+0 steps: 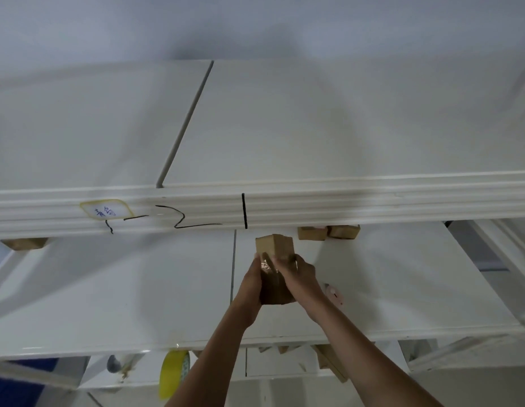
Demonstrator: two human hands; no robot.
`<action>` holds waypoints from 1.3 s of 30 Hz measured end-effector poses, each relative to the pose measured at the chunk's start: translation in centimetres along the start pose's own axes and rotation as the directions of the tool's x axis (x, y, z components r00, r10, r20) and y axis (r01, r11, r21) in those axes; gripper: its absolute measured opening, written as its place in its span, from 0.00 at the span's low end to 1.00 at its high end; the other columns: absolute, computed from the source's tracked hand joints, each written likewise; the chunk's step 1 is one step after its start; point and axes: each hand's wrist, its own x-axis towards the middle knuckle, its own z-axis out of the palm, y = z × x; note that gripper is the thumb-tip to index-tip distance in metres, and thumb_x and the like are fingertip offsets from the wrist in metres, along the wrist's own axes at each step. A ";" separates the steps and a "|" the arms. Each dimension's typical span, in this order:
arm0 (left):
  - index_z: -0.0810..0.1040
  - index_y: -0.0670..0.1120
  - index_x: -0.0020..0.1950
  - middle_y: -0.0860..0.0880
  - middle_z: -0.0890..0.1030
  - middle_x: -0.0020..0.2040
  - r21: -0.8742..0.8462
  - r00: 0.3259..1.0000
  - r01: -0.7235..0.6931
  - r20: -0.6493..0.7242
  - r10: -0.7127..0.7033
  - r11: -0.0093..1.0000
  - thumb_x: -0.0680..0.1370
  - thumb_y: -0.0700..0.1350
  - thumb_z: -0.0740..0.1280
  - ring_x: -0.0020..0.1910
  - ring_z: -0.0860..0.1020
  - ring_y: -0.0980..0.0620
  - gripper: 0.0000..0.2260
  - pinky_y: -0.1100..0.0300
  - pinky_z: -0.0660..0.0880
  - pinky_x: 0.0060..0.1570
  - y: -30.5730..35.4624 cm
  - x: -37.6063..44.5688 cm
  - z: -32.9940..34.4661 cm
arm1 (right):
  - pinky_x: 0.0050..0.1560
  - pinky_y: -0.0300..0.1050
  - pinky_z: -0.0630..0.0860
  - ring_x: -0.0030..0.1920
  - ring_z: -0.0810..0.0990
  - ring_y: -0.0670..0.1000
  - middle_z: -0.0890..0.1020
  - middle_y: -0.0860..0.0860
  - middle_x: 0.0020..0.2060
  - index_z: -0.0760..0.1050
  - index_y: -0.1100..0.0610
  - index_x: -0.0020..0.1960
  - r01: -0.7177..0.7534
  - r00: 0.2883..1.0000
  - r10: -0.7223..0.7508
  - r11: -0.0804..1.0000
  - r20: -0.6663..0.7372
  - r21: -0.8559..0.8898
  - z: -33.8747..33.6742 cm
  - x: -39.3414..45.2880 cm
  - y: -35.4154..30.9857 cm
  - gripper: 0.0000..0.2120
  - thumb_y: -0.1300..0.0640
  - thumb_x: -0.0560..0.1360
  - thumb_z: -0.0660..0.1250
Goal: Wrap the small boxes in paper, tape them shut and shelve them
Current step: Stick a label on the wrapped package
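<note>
A small box (275, 270) wrapped in brown paper, with glossy clear tape across its middle, is held over the white middle shelf (138, 289). It is gripped from both sides: the left hand (252, 284) is curled round its left face, the right hand (296, 271) round its right. Further back on the same shelf, two wrapped boxes (329, 232) are seen under the marked shelf rail (255, 207). A yellow tape roll (173, 374) is seen on the level below.

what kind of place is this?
Probably a packing or storage area: white shelving with handwritten marks, brown wrapped boxes at the back, a yellow tape roll below.
</note>
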 end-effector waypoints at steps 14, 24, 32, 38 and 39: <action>0.63 0.59 0.75 0.49 0.80 0.58 -0.004 0.978 -0.100 -0.184 0.097 0.995 0.84 0.46 0.60 0.57 0.81 0.45 0.20 0.52 0.81 0.46 0.5 -3.6 -3.5 | 0.37 0.38 0.78 0.49 0.82 0.47 0.81 0.49 0.55 0.68 0.52 0.63 -0.007 0.973 -0.031 0.987 0.230 0.163 1.8 -1.6 -2.2 0.28 0.45 0.71 0.77; 0.67 0.53 0.69 0.40 0.83 0.54 0.040 0.928 -0.234 -0.289 0.236 0.971 0.85 0.47 0.58 0.49 0.85 0.43 0.12 0.43 0.82 0.49 1.7 -6.1 -3.4 | 0.39 0.35 0.79 0.52 0.83 0.46 0.81 0.46 0.57 0.71 0.44 0.65 0.163 0.920 -0.226 0.964 0.321 0.212 1.7 -2.7 -3.5 0.12 0.51 0.82 0.64; 0.67 0.56 0.72 0.44 0.79 0.61 0.144 0.859 -0.397 -0.291 0.422 0.907 0.82 0.49 0.65 0.54 0.84 0.46 0.18 0.47 0.83 0.49 3.2 -8.5 -4.2 | 0.47 0.39 0.81 0.53 0.84 0.45 0.84 0.44 0.56 0.75 0.43 0.65 0.281 0.838 -0.369 0.923 0.401 0.262 1.0 -4.1 -6.2 0.14 0.57 0.82 0.63; 0.67 0.55 0.73 0.44 0.78 0.62 0.141 0.834 -0.453 -0.280 0.475 0.880 0.83 0.47 0.63 0.53 0.84 0.45 0.18 0.49 0.83 0.48 4.3 -10.2 -5.2 | 0.49 0.42 0.82 0.52 0.85 0.47 0.85 0.46 0.55 0.75 0.43 0.63 0.332 0.823 -0.425 0.898 0.377 0.289 2.1 -5.7 -7.6 0.14 0.59 0.82 0.64; 0.67 0.55 0.72 0.44 0.78 0.62 0.138 0.830 -0.456 -0.290 0.476 0.879 0.84 0.47 0.63 0.52 0.85 0.46 0.17 0.51 0.83 0.47 4.2 -10.7 -5.5 | 0.48 0.41 0.82 0.52 0.85 0.47 0.85 0.46 0.55 0.75 0.44 0.64 0.337 0.819 -0.431 0.895 0.378 0.291 2.6 -6.0 -7.7 0.14 0.59 0.82 0.64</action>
